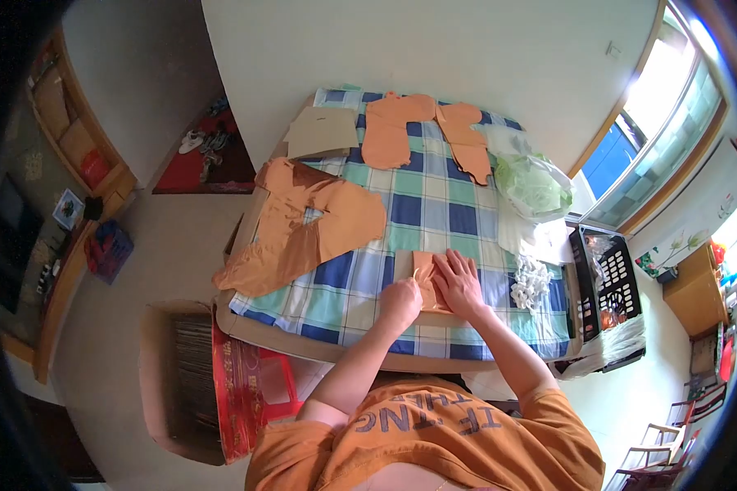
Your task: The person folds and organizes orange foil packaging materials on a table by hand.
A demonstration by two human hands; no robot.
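A folded piece of shiny orange cloth (436,302) lies near the front edge of the table, with a strip of grey-beige card (403,263) showing at its left. My left hand (400,300) is closed, its fingers pinching the cloth's left part. Flat on the right side of the same cloth rests my right hand (460,284), fingers spread. To the left is a large crumpled spread of orange cloth (336,219). Farther back lie an orange garment-like piece (386,141) and a narrower orange piece (464,139).
A checked cloth (434,214) covers the table. Grey-beige card sheets (323,132) lie at the back left. On the right are a clear plastic bag (535,186), a white tangled heap (531,282) and a black crate (606,274). An open carton (162,385) stands on the floor at left.
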